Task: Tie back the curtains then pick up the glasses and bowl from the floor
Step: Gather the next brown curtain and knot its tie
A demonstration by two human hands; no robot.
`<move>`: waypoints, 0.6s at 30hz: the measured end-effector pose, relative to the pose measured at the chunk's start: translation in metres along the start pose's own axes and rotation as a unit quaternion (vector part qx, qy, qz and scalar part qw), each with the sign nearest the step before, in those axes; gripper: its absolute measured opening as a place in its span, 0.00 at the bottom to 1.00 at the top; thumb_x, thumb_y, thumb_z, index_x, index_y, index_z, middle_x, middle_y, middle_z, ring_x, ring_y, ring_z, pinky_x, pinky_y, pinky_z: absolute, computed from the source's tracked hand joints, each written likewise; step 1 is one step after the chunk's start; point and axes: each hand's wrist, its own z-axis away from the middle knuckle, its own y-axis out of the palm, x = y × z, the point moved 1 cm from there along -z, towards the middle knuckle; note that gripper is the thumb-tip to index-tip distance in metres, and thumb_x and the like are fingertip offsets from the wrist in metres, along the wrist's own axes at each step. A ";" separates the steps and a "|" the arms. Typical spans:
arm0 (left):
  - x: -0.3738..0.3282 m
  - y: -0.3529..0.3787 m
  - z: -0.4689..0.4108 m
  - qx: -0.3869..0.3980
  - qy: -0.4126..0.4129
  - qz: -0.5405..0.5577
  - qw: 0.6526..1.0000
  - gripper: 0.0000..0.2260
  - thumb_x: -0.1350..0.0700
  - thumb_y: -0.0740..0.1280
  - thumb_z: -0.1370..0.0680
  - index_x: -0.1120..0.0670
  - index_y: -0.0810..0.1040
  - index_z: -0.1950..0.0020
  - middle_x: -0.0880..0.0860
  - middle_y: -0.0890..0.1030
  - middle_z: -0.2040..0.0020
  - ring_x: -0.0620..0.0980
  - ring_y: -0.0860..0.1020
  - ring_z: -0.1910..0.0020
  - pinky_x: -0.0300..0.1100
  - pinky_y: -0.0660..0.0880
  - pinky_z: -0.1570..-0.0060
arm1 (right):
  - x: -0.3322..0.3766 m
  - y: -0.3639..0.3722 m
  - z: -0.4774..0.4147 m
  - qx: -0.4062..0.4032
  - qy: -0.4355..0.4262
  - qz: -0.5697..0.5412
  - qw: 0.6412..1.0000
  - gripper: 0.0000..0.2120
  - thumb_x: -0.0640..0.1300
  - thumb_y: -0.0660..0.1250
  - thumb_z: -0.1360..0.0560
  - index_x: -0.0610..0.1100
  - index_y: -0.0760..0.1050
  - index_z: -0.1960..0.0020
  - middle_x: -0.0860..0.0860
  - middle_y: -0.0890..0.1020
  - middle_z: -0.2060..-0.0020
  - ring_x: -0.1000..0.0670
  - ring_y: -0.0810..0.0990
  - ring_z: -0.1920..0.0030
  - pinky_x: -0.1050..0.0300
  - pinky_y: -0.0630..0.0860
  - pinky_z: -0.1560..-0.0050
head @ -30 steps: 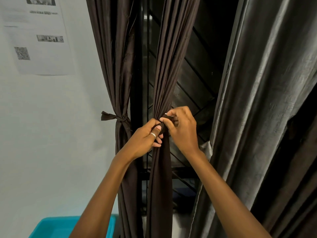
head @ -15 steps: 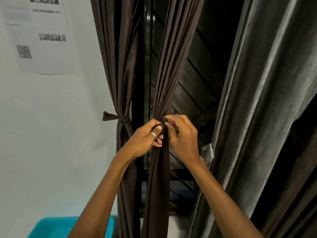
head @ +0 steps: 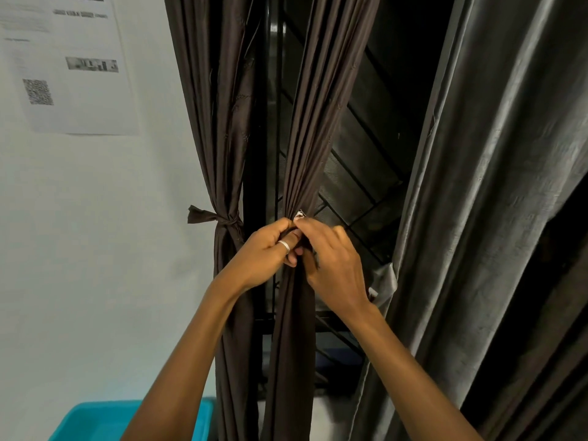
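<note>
In hand now: middle curtain (head: 305,122), dark brown thin cloth w/ a slight sheen. It's gathered into tight vertical pleats that narrow to a waist right at the fingertips, then drops as a flat column below the wrists. The tie strip (head: 295,233) is the same brown cloth. Only a short bit shows btwn the fingers, so can't tell if a knot is formed. A small white tag (head: 299,214) pokes out just above the fingertips.

The L hand (head: 264,253) has fingers curled, thumb & forefinger pinching the strip, w/ a silver ring (head: 284,246) on one digit. The R hand (head: 334,265) is back to camera, fingers bent over the bundle, tips pinching the strip too & touching the L tips.

Step, my read: tying back this curtain, mid-knot. Next move prob needs both ends pulled opposite ways, firmly, w/ the pleats kept bunched; the cloth is slick, so the knot could slip. The glasses & bowl are not in view, and the floor pickup is not yet begun.

Outward:
- **Left of the L hand, near:** another brown curtain (head: 222,122), already cinched by a knotted band (head: 227,219) w/ a stub end sticking out.
- **Behind both hands:** dark metal window grille (head: 366,160), diagonal bars.
- **Right of the R hand:** heavier grey curtain (head: 477,218), crinkled, shiny, hanging untied.
- **Up & far left of the L hand:** printed paper (head: 70,74) w/ a QR code, on a pale wall.
- **Below the L forearm:** teal plastic tub (head: 95,421).
</note>
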 end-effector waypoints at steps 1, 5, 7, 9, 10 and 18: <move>0.000 -0.001 0.000 0.002 0.003 -0.005 1.000 0.09 0.56 0.60 0.15 0.53 0.78 0.39 0.53 0.81 0.56 0.48 0.81 0.59 0.47 0.82 0.50 | 0.000 0.000 0.000 0.007 -0.012 0.004 1.000 0.26 0.34 0.70 0.25 0.46 0.72 0.28 0.52 0.79 0.34 0.49 0.80 0.44 0.51 0.80 0.47; -0.002 -0.003 0.001 0.005 0.013 -0.063 0.998 0.08 0.54 0.62 0.16 0.49 0.79 0.40 0.51 0.83 0.57 0.47 0.82 0.59 0.43 0.81 0.50 | -0.003 -0.004 -0.007 0.090 0.017 -0.012 0.996 0.28 0.35 0.66 0.25 0.49 0.67 0.27 0.52 0.78 0.34 0.45 0.85 0.50 0.48 0.83 0.58; -0.005 -0.003 0.001 -0.010 0.028 -0.105 0.994 0.07 0.53 0.63 0.17 0.45 0.79 0.43 0.49 0.84 0.58 0.44 0.83 0.60 0.37 0.80 0.53 | -0.005 -0.008 -0.014 0.136 0.027 -0.009 0.990 0.27 0.37 0.65 0.25 0.49 0.64 0.28 0.50 0.81 0.39 0.42 0.84 0.56 0.49 0.78 0.63; -0.007 -0.003 0.001 -0.043 0.058 -0.159 0.985 0.05 0.53 0.64 0.17 0.44 0.79 0.45 0.47 0.83 0.61 0.42 0.81 0.63 0.32 0.77 0.59 | -0.007 -0.011 -0.020 0.173 0.036 -0.016 0.984 0.26 0.40 0.64 0.25 0.50 0.62 0.29 0.49 0.83 0.47 0.43 0.82 0.60 0.53 0.72 0.65; -0.008 -0.002 0.000 -0.062 0.073 -0.186 0.978 0.05 0.53 0.65 0.18 0.45 0.80 0.46 0.47 0.82 0.63 0.41 0.80 0.65 0.31 0.75 0.63 | -0.008 -0.013 -0.022 0.191 0.050 -0.032 0.980 0.26 0.42 0.64 0.25 0.50 0.61 0.29 0.49 0.83 0.50 0.45 0.81 0.61 0.54 0.71 0.65; -0.002 0.014 -0.009 -0.158 0.126 -0.287 0.936 0.09 0.54 0.65 0.19 0.56 0.83 0.49 0.48 0.76 0.64 0.42 0.73 0.67 0.37 0.69 0.65 | -0.014 -0.013 -0.032 0.251 0.096 -0.069 0.961 0.21 0.43 0.68 0.24 0.50 0.60 0.38 0.54 0.75 0.64 0.52 0.76 0.68 0.54 0.68 0.69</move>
